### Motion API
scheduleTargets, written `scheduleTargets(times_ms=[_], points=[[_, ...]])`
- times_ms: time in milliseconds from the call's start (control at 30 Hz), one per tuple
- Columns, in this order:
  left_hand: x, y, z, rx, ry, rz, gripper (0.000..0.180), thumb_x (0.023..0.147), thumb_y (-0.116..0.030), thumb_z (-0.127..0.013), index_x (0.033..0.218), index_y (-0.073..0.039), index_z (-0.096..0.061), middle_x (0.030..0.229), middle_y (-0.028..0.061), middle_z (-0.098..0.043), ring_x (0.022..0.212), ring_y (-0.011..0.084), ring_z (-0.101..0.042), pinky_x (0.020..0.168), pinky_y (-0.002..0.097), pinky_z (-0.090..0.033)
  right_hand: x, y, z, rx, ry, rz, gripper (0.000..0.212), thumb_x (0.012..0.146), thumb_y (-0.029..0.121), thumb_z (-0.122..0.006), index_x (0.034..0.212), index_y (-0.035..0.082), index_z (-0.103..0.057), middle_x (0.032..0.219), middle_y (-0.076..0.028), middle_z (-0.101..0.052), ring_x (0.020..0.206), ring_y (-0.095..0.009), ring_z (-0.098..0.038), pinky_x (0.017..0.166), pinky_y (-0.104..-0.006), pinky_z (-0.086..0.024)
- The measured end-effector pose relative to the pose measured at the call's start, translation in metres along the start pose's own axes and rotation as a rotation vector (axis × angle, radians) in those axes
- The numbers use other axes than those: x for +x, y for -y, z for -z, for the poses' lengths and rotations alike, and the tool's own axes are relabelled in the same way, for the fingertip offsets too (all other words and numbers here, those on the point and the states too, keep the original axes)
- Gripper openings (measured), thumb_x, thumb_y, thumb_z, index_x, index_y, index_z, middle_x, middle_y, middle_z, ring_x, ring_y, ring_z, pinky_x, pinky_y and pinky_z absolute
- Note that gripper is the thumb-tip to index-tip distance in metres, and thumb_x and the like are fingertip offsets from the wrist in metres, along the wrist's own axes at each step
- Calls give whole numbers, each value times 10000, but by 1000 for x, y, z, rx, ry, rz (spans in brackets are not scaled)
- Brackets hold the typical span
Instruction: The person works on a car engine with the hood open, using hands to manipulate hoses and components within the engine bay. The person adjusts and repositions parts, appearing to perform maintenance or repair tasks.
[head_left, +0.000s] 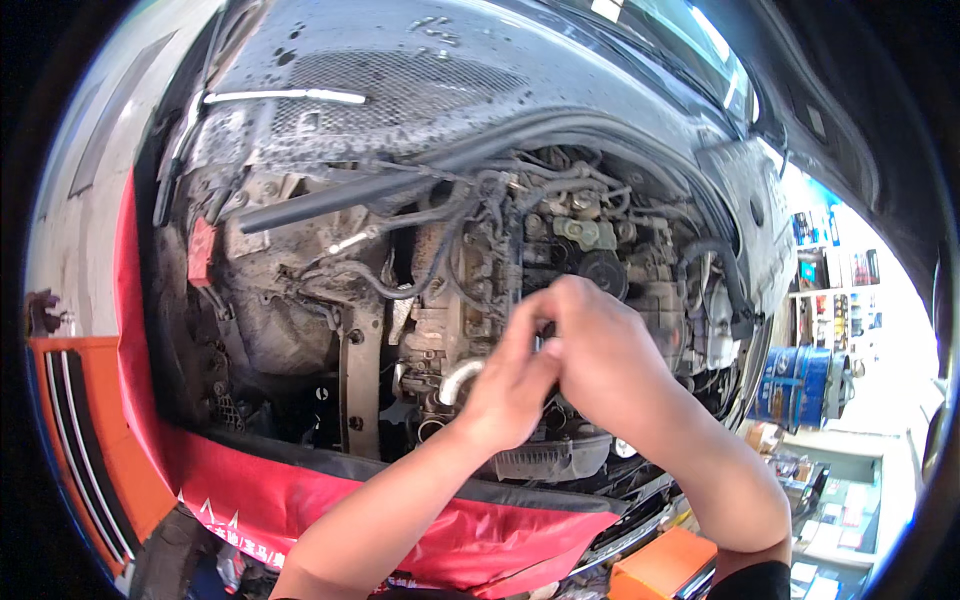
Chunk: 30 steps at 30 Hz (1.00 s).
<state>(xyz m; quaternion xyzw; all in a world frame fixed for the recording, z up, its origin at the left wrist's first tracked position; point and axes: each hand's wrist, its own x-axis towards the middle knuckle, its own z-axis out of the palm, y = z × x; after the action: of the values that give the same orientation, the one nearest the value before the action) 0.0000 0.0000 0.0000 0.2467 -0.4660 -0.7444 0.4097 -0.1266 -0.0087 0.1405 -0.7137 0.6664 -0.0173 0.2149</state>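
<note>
Grey metal engine (432,328) lies beyond the near red fender cover (270,490); above it our left hand (507,395) and right hand (598,340) curl close. We cannot tell whether they hold anything; a slack pinch could drop it into gaps.

Very bright light comes in at the right, so the shelves (835,292) look washed out. The engine (472,280) is darker, with black shadows in its gaps. The windshield (685,48) shines up top. Edges bend near the rim, and the corners are black.
</note>
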Motion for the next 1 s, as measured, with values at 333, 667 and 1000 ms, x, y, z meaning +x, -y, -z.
scheduleTargets(times_ms=[333, 667, 1000], points=[[35, -12, 2, 58, 169, -165, 283, 1162, -273, -619, 1138, -1, -693, 1067, 193, -698, 1068, 431, -694, 953, 494, -557, -73, 6, -19, -255, -170, -222, 260, 1059, 112, -704, 1304, 55, -635, 1033, -176, -709, 922, -467, -756, 773, -586, -610], [28, -9, -20, 123, -22, -195, 243, 1189, -230, -576, 1134, 1, -628, 994, 191, -621, 948, 400, -624, 891, 497, -523, -46, -73, 1, -617, -309, 318, 185, 857, 160, -795, 1023, 139, -715, 782, -12, -599, 652, -230, -671, 563, -396, -544], [12, 1, -27, 194, -65, -256, 323, 1211, -311, -578, 1157, 6, -616, 1006, 199, -607, 917, 403, -616, 859, 469, -525, -13, -97, 21, -616, -255, 626, 156, 765, 220, -768, 812, 190, -622, 757, 18, -478, 632, -177, -577, 537, -368, -471]])
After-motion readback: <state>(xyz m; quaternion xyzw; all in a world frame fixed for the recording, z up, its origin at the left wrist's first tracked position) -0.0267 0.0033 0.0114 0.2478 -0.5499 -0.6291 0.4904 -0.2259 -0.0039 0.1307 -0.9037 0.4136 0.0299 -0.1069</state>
